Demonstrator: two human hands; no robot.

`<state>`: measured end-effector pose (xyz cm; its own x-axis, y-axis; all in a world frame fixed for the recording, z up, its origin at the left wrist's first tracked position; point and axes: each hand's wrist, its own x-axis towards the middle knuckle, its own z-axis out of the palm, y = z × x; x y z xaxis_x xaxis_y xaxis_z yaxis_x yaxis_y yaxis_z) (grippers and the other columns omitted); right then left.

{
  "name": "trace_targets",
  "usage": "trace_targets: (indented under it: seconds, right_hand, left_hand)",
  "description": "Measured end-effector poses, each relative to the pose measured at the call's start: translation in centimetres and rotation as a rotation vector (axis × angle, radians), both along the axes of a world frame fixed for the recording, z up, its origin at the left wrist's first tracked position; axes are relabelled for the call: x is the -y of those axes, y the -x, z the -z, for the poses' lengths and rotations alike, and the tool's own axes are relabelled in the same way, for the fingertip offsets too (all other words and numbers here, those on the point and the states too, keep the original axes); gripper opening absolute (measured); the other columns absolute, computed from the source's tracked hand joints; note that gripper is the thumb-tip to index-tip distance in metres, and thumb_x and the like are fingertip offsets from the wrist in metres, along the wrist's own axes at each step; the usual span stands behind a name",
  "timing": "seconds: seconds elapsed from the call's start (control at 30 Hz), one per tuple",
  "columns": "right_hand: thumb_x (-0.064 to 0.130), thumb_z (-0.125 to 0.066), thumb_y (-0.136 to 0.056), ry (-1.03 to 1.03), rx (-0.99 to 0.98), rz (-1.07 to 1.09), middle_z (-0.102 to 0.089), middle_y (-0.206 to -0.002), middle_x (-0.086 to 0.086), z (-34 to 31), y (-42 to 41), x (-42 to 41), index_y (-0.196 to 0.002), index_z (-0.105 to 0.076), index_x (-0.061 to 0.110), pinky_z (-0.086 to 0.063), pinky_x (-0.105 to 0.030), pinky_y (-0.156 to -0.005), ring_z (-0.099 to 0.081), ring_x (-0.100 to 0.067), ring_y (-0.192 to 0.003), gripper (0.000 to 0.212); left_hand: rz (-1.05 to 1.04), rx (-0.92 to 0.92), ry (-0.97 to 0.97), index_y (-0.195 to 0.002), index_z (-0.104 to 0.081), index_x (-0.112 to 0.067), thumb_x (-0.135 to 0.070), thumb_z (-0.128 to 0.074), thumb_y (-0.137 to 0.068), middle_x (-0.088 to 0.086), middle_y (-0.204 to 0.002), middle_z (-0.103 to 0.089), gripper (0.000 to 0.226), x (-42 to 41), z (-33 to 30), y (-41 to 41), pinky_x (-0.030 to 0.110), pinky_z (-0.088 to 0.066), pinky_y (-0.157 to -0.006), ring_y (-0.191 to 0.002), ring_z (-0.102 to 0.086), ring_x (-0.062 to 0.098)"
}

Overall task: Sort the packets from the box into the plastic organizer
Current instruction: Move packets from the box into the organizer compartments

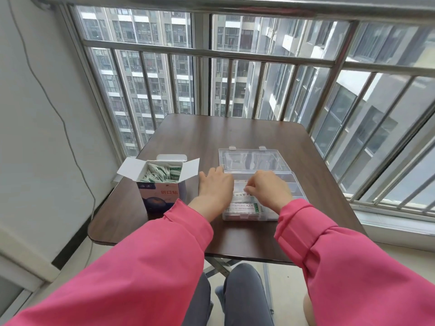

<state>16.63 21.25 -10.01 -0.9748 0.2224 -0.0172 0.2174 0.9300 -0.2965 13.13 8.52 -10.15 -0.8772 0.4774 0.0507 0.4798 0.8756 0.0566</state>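
Right hand [264, 188] sits over the organizer [292, 184], fingers curled in a pinch on what looks like a packet [242, 195] just above the near-left compartment, where a few packets [244, 207] already lie. Left hand [215, 184] rests flat, fingers straight, at the organizer's left edge, steadying it. Box [162, 184] stands just left of that hand, flaps open, still packed full. Risks: a thin packet slipping from the pinch or landing across a divider (compartments are shallow); the left sleeve knocking the tall box on the reach back. Lid [254, 160] lies open behind. Desk [235, 135] carries everything, window rail beyond.
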Motion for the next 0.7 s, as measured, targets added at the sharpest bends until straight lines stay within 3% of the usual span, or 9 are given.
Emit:
trace_targets:
  seconds: [0.13, 0.27, 0.4, 0.5, 0.6, 0.7]
  right_hand:
    - [0.02, -0.052, -0.09, 0.06, 0.001, -0.018, -0.07, -0.095, -0.012, -0.4, -0.6, -0.2, -0.09, -0.072, 0.006, -0.05, -0.037, -0.075, -0.062, -0.029, -0.092, 0.024]
    - [0.023, -0.049, -0.094, 0.083, -0.085, -0.001, -0.069, -0.097, -0.015, -1.6, -1.7, -0.1, -0.095, -0.069, 0.001, -0.05, -0.041, -0.08, -0.06, -0.031, -0.096, 0.029]
    - [0.02, -0.048, -0.094, 0.091, -0.158, -0.05, -0.069, -0.096, -0.014, -3.1, -2.7, 1.2, -0.094, -0.07, 0.003, -0.046, -0.036, -0.077, -0.061, -0.03, -0.094, 0.028]
    - [0.019, -0.049, -0.094, 0.064, -0.21, -0.114, -0.07, -0.094, -0.015, -4.4, -3.1, 2.9, -0.095, -0.071, 0.002, -0.038, -0.034, -0.075, -0.061, -0.03, -0.093, 0.028]
    - [0.016, -0.05, -0.094, 0.085, -0.314, -0.197, -0.069, -0.101, -0.013, -5.6, -3.4, 5.0, -0.104, -0.07, 0.006, -0.036, -0.028, -0.081, -0.061, -0.026, -0.098, 0.025]
    - [0.011, -0.052, -0.093, 0.138, -0.388, -0.274, -0.065, -0.11, -0.011, -6.3, -3.0, 6.9, -0.114, -0.067, 0.01, -0.034, -0.021, -0.086, -0.058, -0.024, -0.104, 0.026]
  left_hand:
    - [0.008, 0.027, -0.088, -0.121, -0.06, -0.016, -0.005, -0.041, -0.092, 0.01, -0.122, -0.046, 0.036, 0.4, -0.7, -1.0, 0.041, -0.035, -0.093, -0.119, -0.042, 0.029]
    - [0.039, 0.055, -0.249, -0.123, -0.056, -0.013, 0.001, -0.037, -0.091, 0.012, -0.121, -0.047, 0.04, 1.1, -2.3, -2.3, 0.039, -0.039, -0.089, -0.116, -0.046, 0.031]
    - [0.118, 0.07, -0.457, -0.119, -0.057, -0.013, 0.003, -0.039, -0.087, 0.008, -0.119, -0.052, 0.041, 2.0, -4.6, -3.1, 0.036, -0.042, -0.089, -0.113, -0.051, 0.026]
    - [0.155, -0.026, -0.575, -0.115, -0.059, -0.012, 0.004, -0.042, -0.083, 0.007, -0.114, -0.055, 0.039, 3.9, -5.7, -3.3, 0.039, -0.046, -0.09, -0.109, -0.054, 0.024]
    - [0.083, -0.091, -0.579, -0.12, -0.056, -0.012, 0.002, -0.045, -0.079, 0.008, -0.12, -0.053, 0.045, 7.2, -6.1, -2.8, 0.039, -0.042, -0.095, -0.115, -0.048, 0.024]
    - [-0.028, -0.064, -0.39, -0.134, -0.043, -0.016, -0.013, -0.055, -0.08, 0.005, -0.136, -0.045, 0.055, 10.6, -6.2, -1.5, 0.033, -0.033, -0.099, -0.126, -0.039, 0.023]
